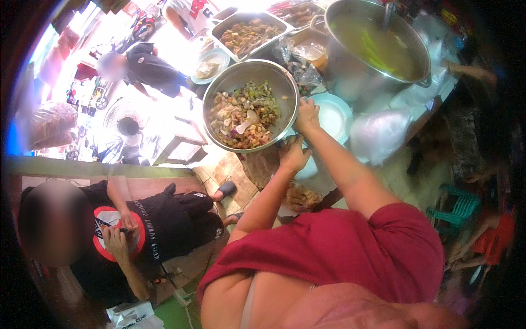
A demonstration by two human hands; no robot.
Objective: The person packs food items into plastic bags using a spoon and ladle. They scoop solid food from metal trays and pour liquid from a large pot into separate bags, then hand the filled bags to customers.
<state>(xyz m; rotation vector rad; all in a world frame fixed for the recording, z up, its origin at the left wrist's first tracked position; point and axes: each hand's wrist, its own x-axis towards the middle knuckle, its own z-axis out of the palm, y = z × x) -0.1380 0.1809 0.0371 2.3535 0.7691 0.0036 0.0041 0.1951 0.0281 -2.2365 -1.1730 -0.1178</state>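
A large steel mixing bowl point(292, 92) stands before me, tilted a little towards me. Inside lies chopped meat mixed with green and pale vegetable pieces point(250, 111), and a whitish plastic spoon point(246, 122) rests on top. My right hand point(307, 117) holds the bowl at its right rim. Closer to me, my left hand point(294, 154) is curled at the bowl's lower right edge; its grip there is partly hidden, and a small dark thing shows by its fingertips. A pale blue plate point(335, 117) sits just beyond my right hand.
A big pot point(425, 61) of broth with green pods stands at the upper right. A metal tray point(283, 25) of cooked meat and a plate point(225, 57) with food are behind the bowl. Plastic bags point(380, 133) lie at right. A seated person point(176, 222) is at left, near a fan point(125, 123).
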